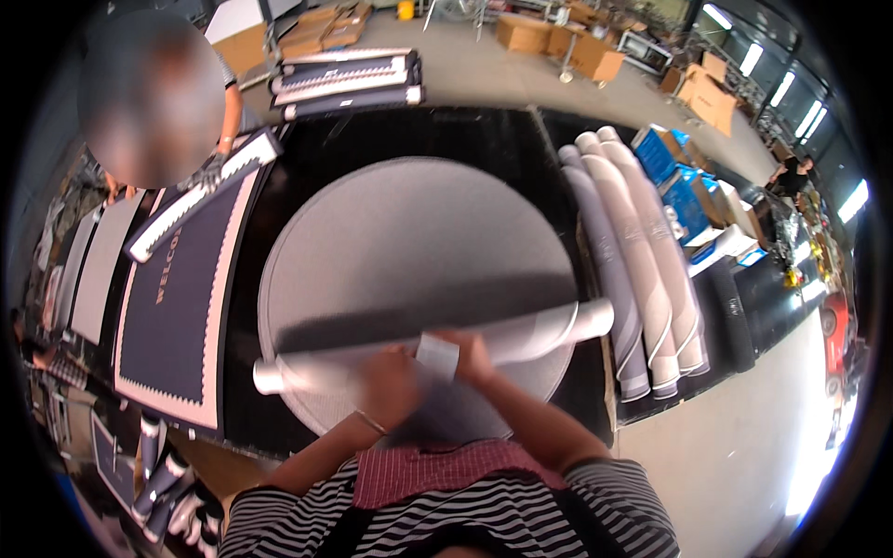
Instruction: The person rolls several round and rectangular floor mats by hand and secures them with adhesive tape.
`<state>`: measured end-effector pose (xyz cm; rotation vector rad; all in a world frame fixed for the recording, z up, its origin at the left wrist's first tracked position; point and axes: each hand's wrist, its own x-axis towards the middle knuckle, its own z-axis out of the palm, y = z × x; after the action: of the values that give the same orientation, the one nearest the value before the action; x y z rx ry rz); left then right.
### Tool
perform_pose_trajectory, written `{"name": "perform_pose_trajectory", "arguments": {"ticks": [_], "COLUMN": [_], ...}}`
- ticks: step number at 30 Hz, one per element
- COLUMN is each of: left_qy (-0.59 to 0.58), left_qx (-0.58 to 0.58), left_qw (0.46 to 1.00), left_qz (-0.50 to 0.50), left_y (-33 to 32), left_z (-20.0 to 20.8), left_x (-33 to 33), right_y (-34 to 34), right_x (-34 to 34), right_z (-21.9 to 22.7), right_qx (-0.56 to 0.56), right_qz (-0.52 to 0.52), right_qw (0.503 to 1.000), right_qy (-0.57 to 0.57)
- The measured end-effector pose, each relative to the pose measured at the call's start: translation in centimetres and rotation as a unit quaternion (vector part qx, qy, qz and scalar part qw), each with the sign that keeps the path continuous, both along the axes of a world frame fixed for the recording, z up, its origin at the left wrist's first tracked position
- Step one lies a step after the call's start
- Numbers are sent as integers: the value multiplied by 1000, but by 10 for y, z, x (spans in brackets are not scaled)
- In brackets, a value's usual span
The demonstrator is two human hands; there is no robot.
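Note:
A rolled pale mat point(530, 335) lies crosswise over the near part of a large round grey mat point(419, 232) on the black table. At the roll's middle, my right hand point(472, 357) has its fingers closed on a small white label point(437, 357), just above the roll. My left hand point(389, 383) is beside the label's left side, at the roll. Motion smears its fingers, so whether it touches the label or the roll does not show.
Several wrapped rolls point(642, 251) lie at the right, beside blue boxes point(684, 200). At the left, a person's gloved hand point(212, 172) holds a partly rolled mat point(200, 200) over a dark bordered mat point(177, 335). More rolls point(344, 82) are stacked beyond the table point(409, 130).

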<state>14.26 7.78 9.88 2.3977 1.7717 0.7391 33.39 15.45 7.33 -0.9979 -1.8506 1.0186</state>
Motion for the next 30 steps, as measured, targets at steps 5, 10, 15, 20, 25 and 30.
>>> {"name": "perform_pose_trajectory", "arguments": {"ticks": [5,10,15,20,25,30], "left_qy": [81,181,152,82,-53,65], "left_qx": [-82,-10,-155,-408,-243,-58], "left_qw": [993,982,976,904,966,996], "left_qz": [-16,46,-26,-94,-72,-25], "left_y": [26,128,156,42,13,-15], "left_z": [6,-25,12,40,17,1], "left_x": [8,-15,-23,-3,-25,-1], "right_y": [95,67,-38,-125,-105,11], "right_x": [-26,-19,19,83,47,0], "right_z": [25,49,39,-7,-3,6], "right_qx": [-27,192,-67,-287,-227,-18], "right_qz": [-83,-5,-3,50,36,11], "right_qw": [996,981,998,956,973,998], "right_qy": [17,23,13,-28,29,51]}}
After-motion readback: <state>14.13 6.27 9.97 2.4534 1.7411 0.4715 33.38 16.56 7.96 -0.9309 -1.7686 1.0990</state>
